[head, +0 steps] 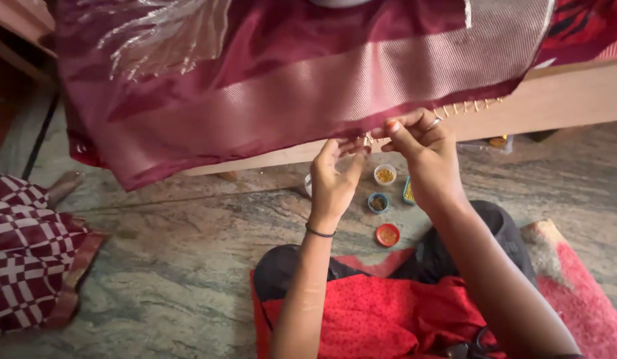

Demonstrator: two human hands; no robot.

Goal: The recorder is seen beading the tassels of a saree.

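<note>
At the hem of the maroon cloth [282,86], which hangs off a wooden bench [561,100], both hands work close together. The left hand [331,176] is closed in a pinch on the cloth's lower edge, thumb and fingers pressed together just below the silvery border. The right hand [421,149], with a ring on one finger, is likewise closed, its fingertips pinching the hem beside the left; something small and thin seems to sit between the two hands, too small to make out for sure. To the right along the edge runs a row of small gold tassels [471,106]. Below the hands, on the stone floor [175,266], stand small open bead cups [385,174], one white, one blue, one red, with gold and brown bits inside. They lie near the person's knees and the red cloth on the lap [368,312]. A shift of a knee or a dropped elbow could likely tip a cup and scatter its contents. A hard pull on the hem could drag the draped cloth off the bench, and a loose pinch could let the fine work slip.
</note>
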